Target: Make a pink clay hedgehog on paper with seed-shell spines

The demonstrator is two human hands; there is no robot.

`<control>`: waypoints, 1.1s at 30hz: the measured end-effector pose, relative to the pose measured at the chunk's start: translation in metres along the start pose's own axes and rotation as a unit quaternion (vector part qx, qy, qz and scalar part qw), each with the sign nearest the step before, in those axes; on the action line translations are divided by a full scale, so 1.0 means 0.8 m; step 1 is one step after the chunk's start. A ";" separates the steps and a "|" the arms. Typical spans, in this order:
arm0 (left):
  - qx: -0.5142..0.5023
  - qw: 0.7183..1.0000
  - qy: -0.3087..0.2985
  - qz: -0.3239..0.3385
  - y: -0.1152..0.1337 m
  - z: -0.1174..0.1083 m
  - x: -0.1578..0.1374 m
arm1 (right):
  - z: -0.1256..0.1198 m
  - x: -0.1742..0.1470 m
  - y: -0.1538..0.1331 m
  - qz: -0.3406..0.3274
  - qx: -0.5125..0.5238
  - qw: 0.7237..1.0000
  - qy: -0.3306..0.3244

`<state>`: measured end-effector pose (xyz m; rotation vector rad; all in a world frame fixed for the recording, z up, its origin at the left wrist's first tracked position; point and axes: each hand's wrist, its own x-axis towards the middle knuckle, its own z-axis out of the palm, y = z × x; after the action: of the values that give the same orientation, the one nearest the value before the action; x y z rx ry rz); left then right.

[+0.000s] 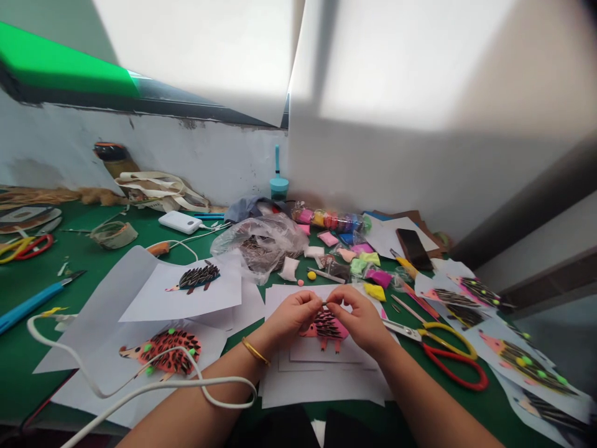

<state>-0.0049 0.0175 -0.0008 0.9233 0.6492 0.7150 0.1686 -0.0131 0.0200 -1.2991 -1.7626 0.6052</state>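
My left hand (301,311) and my right hand (354,318) meet over a stack of white paper (321,381). Their thumbs and forefingers pinch a small dark piece (325,304) that looks like a sunflower seed; the fingers partly cover it. Just below them on the top sheet is a pink hedgehog (336,330) with dark seed-like spines, partly hidden by my hands. Behind my hands lies a clear plastic bag (261,242) of dark, seed-like pieces. A yellow clay ball (311,275) and a pink one (301,282) rest beyond the paper.
Scissors with red and yellow handles (450,354) lie right of the stack. Packets of coloured clay (364,267) spread behind it. Finished hedgehog sheets (527,361) overlap at right; others (186,305) lie left. A white cable (233,381) crosses over my left forearm. A blue cutter (35,305) is far left.
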 end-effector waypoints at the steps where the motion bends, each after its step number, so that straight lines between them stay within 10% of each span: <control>1: 0.002 1.000 0.006 0.006 0.000 -0.001 0.001 | -0.003 -0.002 0.002 -0.002 -0.004 1.000 0.007; 10: -0.180 0.970 0.164 0.007 0.008 -0.022 0.015 | -0.022 -0.040 0.055 0.019 -0.080 0.996 0.028; 33: -0.223 0.962 0.156 -0.011 0.008 -0.026 0.017 | -0.005 -0.044 0.052 -0.029 -0.179 0.983 0.018</control>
<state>-0.0144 0.0405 -0.0076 0.3891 0.7332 0.9506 0.1978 -0.0322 -0.0227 -1.4805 -1.9317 0.2351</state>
